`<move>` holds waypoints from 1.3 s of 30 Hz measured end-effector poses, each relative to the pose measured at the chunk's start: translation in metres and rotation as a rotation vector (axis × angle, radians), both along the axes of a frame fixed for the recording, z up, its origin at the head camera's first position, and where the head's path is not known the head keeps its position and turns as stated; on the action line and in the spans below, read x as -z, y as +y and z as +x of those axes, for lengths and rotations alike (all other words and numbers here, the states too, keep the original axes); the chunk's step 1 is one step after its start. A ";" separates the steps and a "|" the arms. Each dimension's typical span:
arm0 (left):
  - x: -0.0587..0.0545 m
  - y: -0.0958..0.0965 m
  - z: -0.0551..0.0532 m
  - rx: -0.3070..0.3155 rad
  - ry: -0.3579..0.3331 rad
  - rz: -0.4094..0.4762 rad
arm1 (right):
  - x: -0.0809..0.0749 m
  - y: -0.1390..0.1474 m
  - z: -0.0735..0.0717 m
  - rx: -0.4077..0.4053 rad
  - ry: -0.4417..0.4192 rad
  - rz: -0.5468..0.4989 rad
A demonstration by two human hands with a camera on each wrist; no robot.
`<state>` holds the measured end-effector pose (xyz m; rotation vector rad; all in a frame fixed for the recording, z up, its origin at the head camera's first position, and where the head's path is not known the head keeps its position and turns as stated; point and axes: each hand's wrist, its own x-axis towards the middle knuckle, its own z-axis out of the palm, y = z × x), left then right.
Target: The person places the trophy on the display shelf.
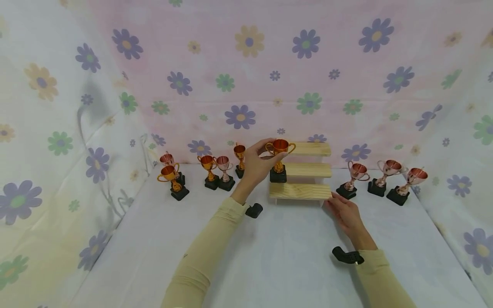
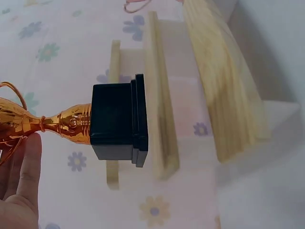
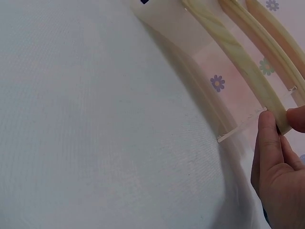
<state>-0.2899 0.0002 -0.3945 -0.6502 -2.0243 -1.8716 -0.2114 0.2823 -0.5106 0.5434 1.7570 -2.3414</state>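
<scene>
My left hand (image 1: 259, 164) grips a gold trophy cup (image 2: 76, 121) by its upper part, between thumb and fingers. Upright in the head view, the trophy has two curved handles and a black stepped base (image 1: 278, 174). This base overlaps the left end of a three-step wooden display stand (image 1: 300, 191) in that view. In the right wrist view, the right hand (image 3: 281, 176) pinches the end of the stand's lowest board (image 3: 243, 64), thumb on one face and fingers on the other. Clear side supports (image 3: 240, 126) carry the pale boards.
Left of the stand are gold trophies (image 1: 208, 162) and rose-coloured trophies (image 1: 223, 163), several in all. Three rose-coloured trophies (image 1: 392, 167) stand to the right. A white cloth (image 1: 292, 252) covers the table, and flowered fabric (image 1: 208, 51) hangs behind and at both sides.
</scene>
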 end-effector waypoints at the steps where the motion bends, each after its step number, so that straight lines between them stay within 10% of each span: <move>1: -0.003 0.004 -0.002 0.007 -0.005 0.009 | -0.001 0.001 0.000 -0.002 0.004 -0.004; 16: -0.042 0.080 -0.044 0.022 0.014 0.036 | -0.007 0.009 0.003 0.012 -0.018 -0.036; 39: -0.038 0.140 -0.059 -0.041 -0.057 -0.035 | -0.001 0.002 0.002 -0.020 0.001 -0.017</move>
